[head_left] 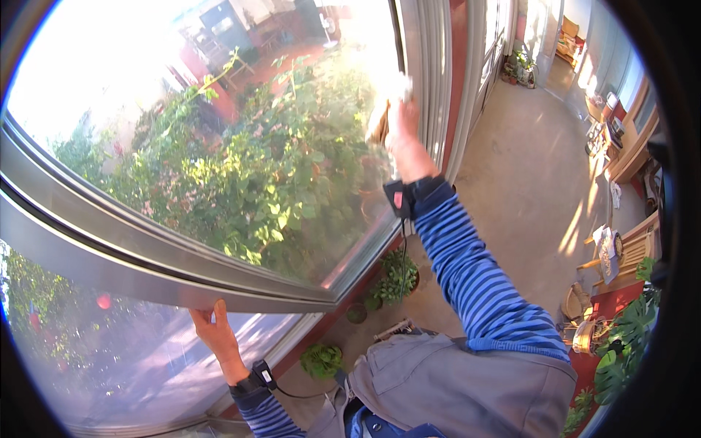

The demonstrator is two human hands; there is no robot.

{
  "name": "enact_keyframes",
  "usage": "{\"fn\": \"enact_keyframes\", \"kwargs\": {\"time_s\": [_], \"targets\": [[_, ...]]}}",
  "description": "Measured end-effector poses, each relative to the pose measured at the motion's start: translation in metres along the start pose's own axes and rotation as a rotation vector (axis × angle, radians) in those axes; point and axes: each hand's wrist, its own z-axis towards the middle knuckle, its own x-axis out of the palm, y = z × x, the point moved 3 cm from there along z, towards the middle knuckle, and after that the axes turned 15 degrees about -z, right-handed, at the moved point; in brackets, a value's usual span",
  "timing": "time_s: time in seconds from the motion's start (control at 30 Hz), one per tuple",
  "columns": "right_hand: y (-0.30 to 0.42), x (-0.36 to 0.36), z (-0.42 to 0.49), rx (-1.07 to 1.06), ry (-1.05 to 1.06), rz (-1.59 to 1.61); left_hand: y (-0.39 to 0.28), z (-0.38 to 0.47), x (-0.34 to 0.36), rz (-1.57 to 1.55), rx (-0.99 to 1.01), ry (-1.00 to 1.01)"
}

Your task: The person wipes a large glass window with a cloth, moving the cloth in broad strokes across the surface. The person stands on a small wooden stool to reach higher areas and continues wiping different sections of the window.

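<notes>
My right hand (404,126) is raised against the window pane (328,219), near its right edge beside the pleated curtain. It holds a crumpled brownish cloth (379,121); bright glare washes out part of the hand and cloth. Lower left, my left hand (216,331) grips the bottom edge of the grey metal window frame (164,287), thumb and fingers on its rim. Both wrists carry a dark strapped device with a cable. Green bushes show through the glass.
Potted plants (397,276) stand on the floor below the window. Pleated curtains (430,82) hang to the right of the pane. Farther right are a wooden chair (630,252), a cluttered table (608,137) and a large-leaved plant (613,367). A concrete floor (509,180) runs between.
</notes>
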Motion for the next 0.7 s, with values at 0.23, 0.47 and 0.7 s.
{"fn": "enact_keyframes", "kwargs": {"time_s": [0.23, 0.47, 0.7], "targets": [[0.151, 0.035, 0.007, -0.638, 0.414, -0.227, 0.008, -0.002, -0.009, -0.004, -0.03, 0.023], [0.055, 0.0, 0.0, -0.991, 0.155, -0.59, 0.007, -0.004, -0.01, -0.021, -0.036, 0.063], [-0.073, -0.052, -0.021, -0.748, 0.087, -0.625, 0.01, -0.002, -0.017, 0.034, -0.046, -0.038]]}}
